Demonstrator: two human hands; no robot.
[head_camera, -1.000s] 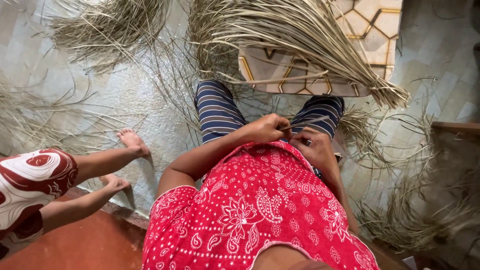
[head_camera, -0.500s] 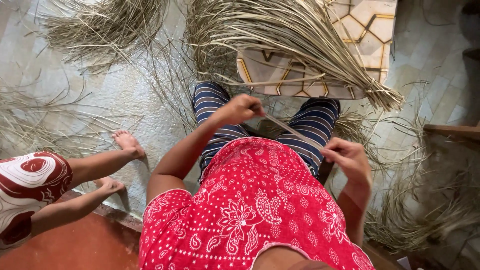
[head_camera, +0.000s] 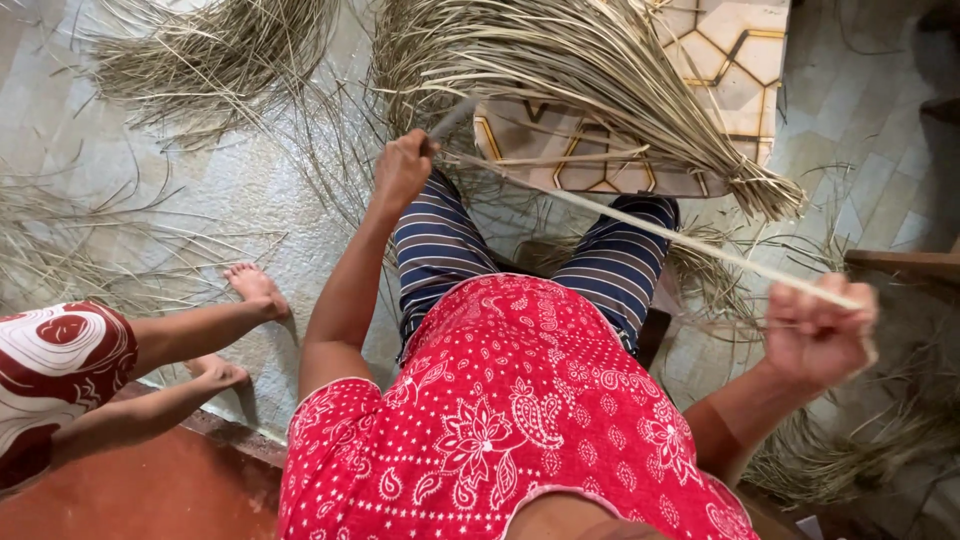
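The left hand (head_camera: 402, 168) was closed in a fist on one end of a long dry leaf strip (head_camera: 640, 228), and it also seemed to hold a thin dark blade (head_camera: 452, 116), although this part was blurred. The right hand (head_camera: 818, 335) was closed on the other end of the strip, low at the right side. Between the two grips the strip was pulled straight; its long axis ran from upper left to lower right, across the lap in striped trousers (head_camera: 440, 245). Both hands were equally at the strip, one at each end.

Behind the left hand, a tied bundle of dry leaves (head_camera: 600, 70) lay on a low patterned stool (head_camera: 740, 45). Loose leaves (head_camera: 200, 60) covered the floor (head_camera: 250, 190). At the left, another person's bare foot (head_camera: 258, 288) rested on the floor.
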